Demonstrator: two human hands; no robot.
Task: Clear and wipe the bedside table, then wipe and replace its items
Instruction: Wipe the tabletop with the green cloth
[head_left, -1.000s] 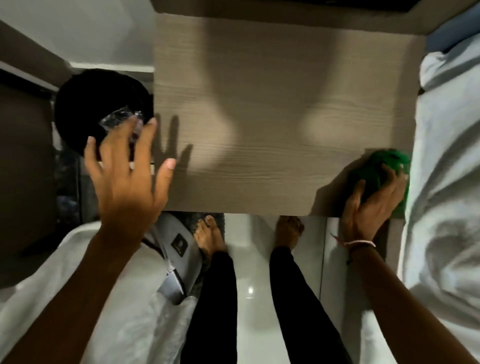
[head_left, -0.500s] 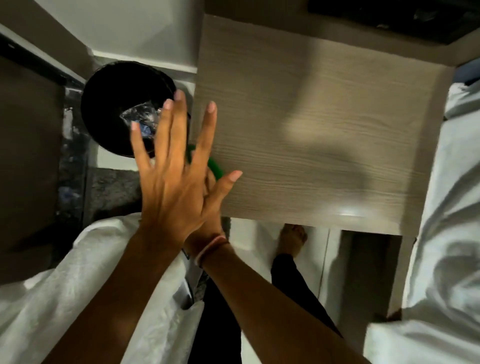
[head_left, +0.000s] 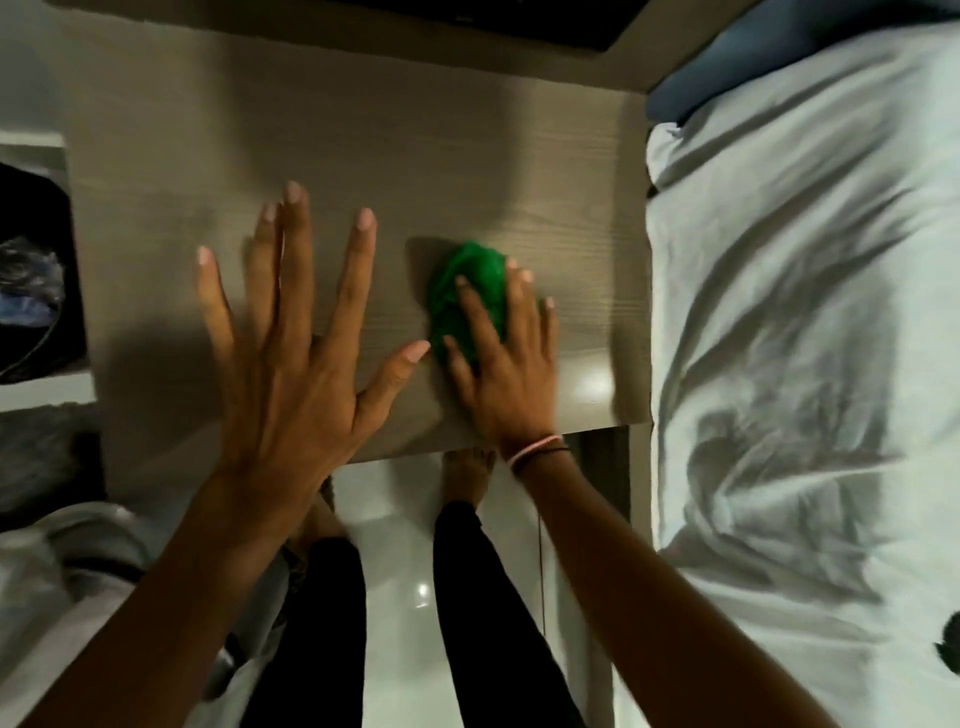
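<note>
The bedside table (head_left: 249, 156) has a bare grey wood-grain top that fills the upper middle of the view. A crumpled green cloth (head_left: 470, 288) lies on it right of centre. My right hand (head_left: 506, 358) presses down on the cloth, fingers spread over it. My left hand (head_left: 291, 332) hovers above the table's left half, palm down, fingers wide apart and holding nothing. Its thumb tip nearly touches the cloth.
A bed with a rumpled white sheet (head_left: 800, 364) lies along the table's right side, a blue pillow (head_left: 727, 67) at its head. A black bin (head_left: 36, 280) with plastic inside stands at the left. White fabric (head_left: 57, 597) lies at lower left. My feet stand on glossy floor (head_left: 405, 519).
My right hand has swept the green cloth from the table's left edge to right of centre. My left hand has shifted from beside the bin to over the table.
</note>
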